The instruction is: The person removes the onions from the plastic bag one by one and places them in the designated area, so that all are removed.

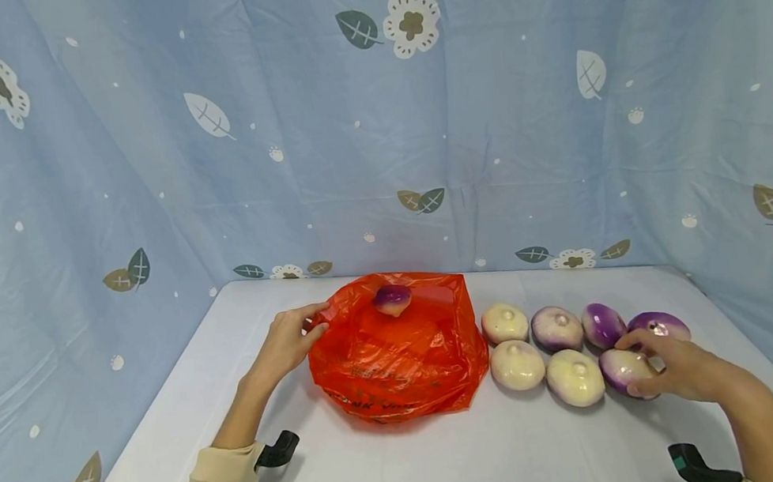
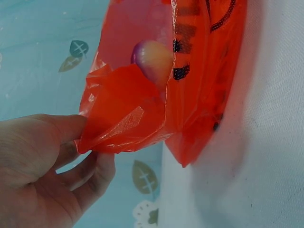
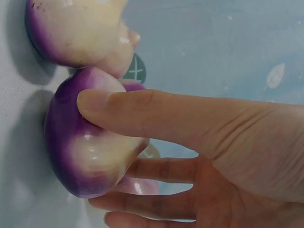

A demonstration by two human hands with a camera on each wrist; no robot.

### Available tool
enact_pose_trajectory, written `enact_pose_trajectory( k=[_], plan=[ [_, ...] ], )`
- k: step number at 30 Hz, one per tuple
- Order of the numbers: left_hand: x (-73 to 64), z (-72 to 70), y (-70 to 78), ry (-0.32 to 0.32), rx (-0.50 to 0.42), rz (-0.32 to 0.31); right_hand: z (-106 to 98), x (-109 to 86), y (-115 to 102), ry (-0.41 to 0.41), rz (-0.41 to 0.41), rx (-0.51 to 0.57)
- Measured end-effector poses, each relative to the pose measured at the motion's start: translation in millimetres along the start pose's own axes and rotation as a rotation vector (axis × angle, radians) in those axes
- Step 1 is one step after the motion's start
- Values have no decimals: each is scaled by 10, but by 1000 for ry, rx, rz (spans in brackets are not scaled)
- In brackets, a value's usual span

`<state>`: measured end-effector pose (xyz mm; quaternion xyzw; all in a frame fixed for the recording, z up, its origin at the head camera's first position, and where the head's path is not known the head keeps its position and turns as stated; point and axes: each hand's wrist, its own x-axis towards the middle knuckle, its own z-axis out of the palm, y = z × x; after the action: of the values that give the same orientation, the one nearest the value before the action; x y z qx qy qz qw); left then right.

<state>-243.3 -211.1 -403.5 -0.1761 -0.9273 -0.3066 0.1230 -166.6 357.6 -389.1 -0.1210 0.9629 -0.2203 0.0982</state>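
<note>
A red plastic bag (image 1: pixel 401 366) lies on the table with its mouth spread, and one purple-and-cream turnip (image 1: pixel 392 299) shows inside near the far side. My left hand (image 1: pixel 287 344) pinches the bag's left rim between thumb and fingers; the left wrist view has the rim (image 2: pixel 88 142) bunched at the fingertips. Over on the right, my right hand (image 1: pixel 683 366) holds a glossy purple-and-cream turnip (image 1: pixel 627 373), the nearest one at the right end of a group. In the right wrist view its thumb (image 3: pixel 118 109) lies across the turnip's side, with the other fingers around the far side.
Several more turnips stand in two rows between the bag and my right hand, among them a pale one (image 1: pixel 518 365) close to the bag and a purple one (image 1: pixel 658 326) at the far right. A blue patterned curtain (image 1: pixel 372 115) surrounds the white table (image 1: pixel 456 472).
</note>
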Motion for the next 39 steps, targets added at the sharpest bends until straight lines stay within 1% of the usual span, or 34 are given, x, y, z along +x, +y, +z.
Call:
enact_pose_trajectory(
  k=[8, 12, 15, 19, 26, 29, 35, 39],
  plan=[
    [-2, -5, 10, -6, -3, -16, 1, -1, 11, -18, 8, 16],
    [-10, 4, -2, 1, -3, -8, 12, -6, 30, -34, 17, 49],
    [-20, 11, -9, 3, 0, -1, 13, -10, 46, -45, 6, 80],
    [-24, 16, -7, 2, 3, 1, -3, -18, 45, -51, 8, 75],
    [-16, 9, 1, 1, -2, 3, -52, -31, 31, -106, 103, 85],
    [-7, 2, 10, 1, -7, 0, -77, -34, 28, -116, 117, 73],
    [8, -19, 10, 0, -5, -1, -111, -61, 12, -103, 81, 78],
    [8, -28, 6, -5, 1, -6, -124, -61, -12, -102, 86, 43]
  ],
)
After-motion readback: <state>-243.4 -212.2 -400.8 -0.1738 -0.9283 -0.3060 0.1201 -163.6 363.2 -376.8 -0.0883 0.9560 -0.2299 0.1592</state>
